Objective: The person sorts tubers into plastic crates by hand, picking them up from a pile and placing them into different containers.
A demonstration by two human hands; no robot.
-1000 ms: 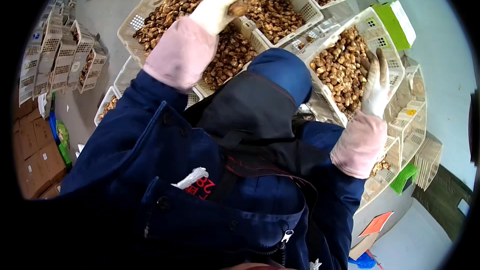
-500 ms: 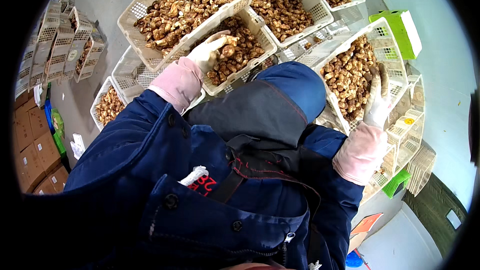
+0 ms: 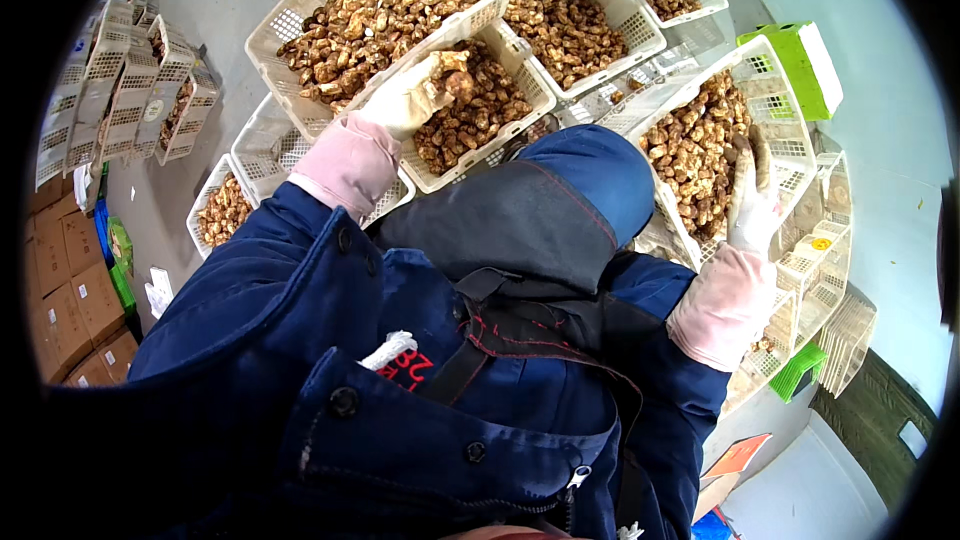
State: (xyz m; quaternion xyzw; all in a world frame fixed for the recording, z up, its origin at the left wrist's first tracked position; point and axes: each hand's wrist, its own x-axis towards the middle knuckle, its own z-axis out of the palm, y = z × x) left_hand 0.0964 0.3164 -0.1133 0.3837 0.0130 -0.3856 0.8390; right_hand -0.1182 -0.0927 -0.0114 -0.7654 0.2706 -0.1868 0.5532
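My left hand [image 3: 408, 100], in a whitish glove with a pink cuff, is closed on a knobbly brown-and-cream mushroom-like piece [image 3: 458, 84]. It is above the near edge of a white slatted crate [image 3: 425, 178] filled with similar pieces [image 3: 480, 120]. At the right, my right hand [image 3: 752, 202], gloved alike with dark-stained fingertips, has its fingers stretched out along the inner side of another white crate [image 3: 795, 130]. Those fingers lie against the heap of brown pieces [image 3: 697, 150], and I see nothing gripped in them.
A large heaped crate [image 3: 380, 20] sits at the far left, with more filled crates [image 3: 575, 35] beyond my knee. Crates are stacked at the left [image 3: 130, 90] and right [image 3: 815, 260]. A green box [image 3: 795, 70] stands by the right wall; brown cartons [image 3: 75, 300] are at the left edge.
My left hand has shifted slightly up and left, and the piece in its fingers is turned differently. My right hand stays nearly where it was.
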